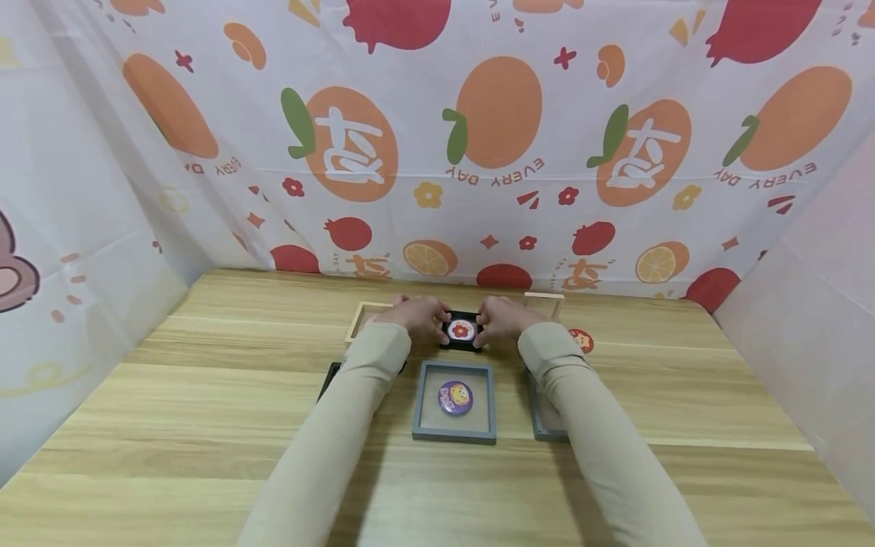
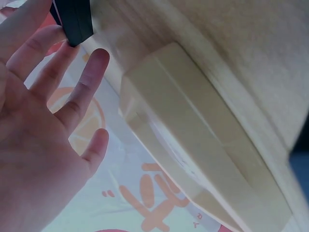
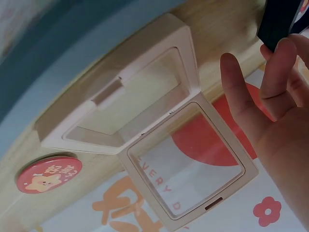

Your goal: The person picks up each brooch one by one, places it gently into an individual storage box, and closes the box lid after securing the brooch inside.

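At the back middle of the table, both hands hold a small black display case (image 1: 461, 346) by opposite sides. Inside it shows a round white badge with a red flower (image 1: 461, 329). My left hand (image 1: 420, 317) grips the left side, my right hand (image 1: 504, 316) the right. The left wrist view shows the left hand (image 2: 43, 116) with fingertips on a dark corner of the case (image 2: 77, 24); its little finger stands free. In the right wrist view, fingertips of the right hand (image 3: 270, 101) touch the case's dark edge (image 3: 277, 24).
Nearer stands a grey case (image 1: 418, 410) holding a purple badge (image 1: 455, 397). Another grey case (image 1: 547, 425) lies partly under the right arm, a black one (image 1: 331, 376) under the left. Beige cases (image 2: 193, 125) flank the hands; the right one (image 3: 193, 48) stands open beside a red badge (image 3: 48, 175).
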A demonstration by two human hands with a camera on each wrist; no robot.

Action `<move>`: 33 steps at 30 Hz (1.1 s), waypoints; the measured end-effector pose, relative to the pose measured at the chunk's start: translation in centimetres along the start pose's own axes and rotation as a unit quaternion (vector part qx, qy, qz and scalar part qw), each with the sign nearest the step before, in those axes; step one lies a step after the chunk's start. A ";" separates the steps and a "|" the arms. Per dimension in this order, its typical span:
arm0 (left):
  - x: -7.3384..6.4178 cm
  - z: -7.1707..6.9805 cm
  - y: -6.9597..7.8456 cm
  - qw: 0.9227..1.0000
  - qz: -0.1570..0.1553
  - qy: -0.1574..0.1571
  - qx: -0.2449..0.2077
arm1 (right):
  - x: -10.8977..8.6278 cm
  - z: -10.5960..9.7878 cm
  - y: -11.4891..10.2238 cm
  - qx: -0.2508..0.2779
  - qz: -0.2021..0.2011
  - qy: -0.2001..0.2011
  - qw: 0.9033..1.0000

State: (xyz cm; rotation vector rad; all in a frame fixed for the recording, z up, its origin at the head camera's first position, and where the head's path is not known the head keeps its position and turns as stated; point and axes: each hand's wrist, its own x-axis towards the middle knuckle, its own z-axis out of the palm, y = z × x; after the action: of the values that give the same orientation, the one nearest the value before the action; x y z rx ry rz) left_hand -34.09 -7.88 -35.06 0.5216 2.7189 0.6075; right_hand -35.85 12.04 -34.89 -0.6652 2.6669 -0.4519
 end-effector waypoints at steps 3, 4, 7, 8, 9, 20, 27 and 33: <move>0.0 0.1 0.0 1.000 0.001 0.002 0.007 | 0.0 0.2 0.1 0.004 0.003 0.001 1.000; 0.1 0.1 0.0 1.000 0.000 0.002 0.009 | 0.1 0.2 0.1 0.003 0.003 0.001 1.000; 0.1 0.2 0.1 1.000 -0.001 0.005 0.017 | 0.2 0.4 0.1 0.004 0.002 0.001 1.000; 0.2 0.2 0.2 1.000 -0.003 0.006 0.021 | 0.2 0.4 0.1 0.003 0.003 0.002 1.000; 0.2 0.2 0.3 1.000 -0.003 0.008 0.027 | 0.2 0.5 0.1 0.004 0.006 0.003 1.000; 0.0 0.1 0.8 0.999 -0.002 0.013 0.043 | 0.2 0.5 0.1 0.046 0.013 -0.008 0.999; 0.1 0.2 0.7 0.999 0.001 0.014 0.052 | 0.2 0.6 0.1 0.063 0.013 -0.011 0.998; 0.2 0.3 0.7 0.999 -0.003 0.011 0.040 | 0.1 0.7 0.4 0.066 0.013 -0.016 0.998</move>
State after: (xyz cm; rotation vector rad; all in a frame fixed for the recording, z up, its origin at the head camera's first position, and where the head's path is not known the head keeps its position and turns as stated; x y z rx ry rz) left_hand -33.98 -7.05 -35.05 0.5280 2.7745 0.5071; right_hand -35.83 12.15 -35.64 -0.5937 2.5862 -0.5984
